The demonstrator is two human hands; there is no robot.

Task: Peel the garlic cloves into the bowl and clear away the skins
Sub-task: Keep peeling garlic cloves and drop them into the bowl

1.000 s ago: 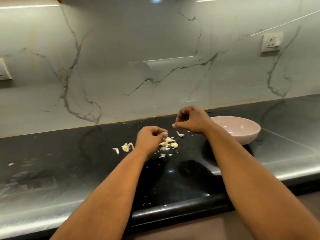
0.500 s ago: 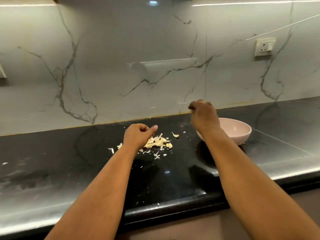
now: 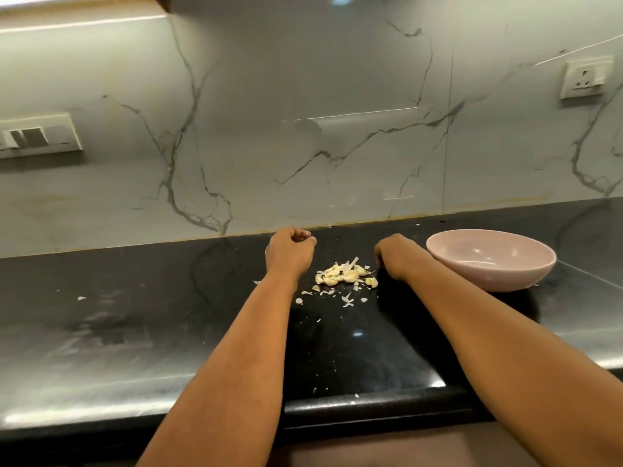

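A small heap of pale garlic skins and bits (image 3: 347,274) lies on the black counter (image 3: 337,352), with loose flakes scattered just in front of it. My left hand (image 3: 290,252) is curled into a fist just left of and behind the heap; nothing shows in it. My right hand (image 3: 397,256) rests fingers-down on the counter at the heap's right edge, its fingertips hidden behind its back. The pink bowl (image 3: 499,278) stands right of that hand, close to the wrist.
A marble backsplash rises behind the counter, with a wall socket (image 3: 585,77) at upper right and a switch plate (image 3: 37,136) at left. One stray skin flake (image 3: 81,298) lies far left. The counter's rounded front edge runs under my forearms.
My right hand has come back from the bowl's rim to the right side of the heap. My left hand has lifted off the heap and moved slightly back.
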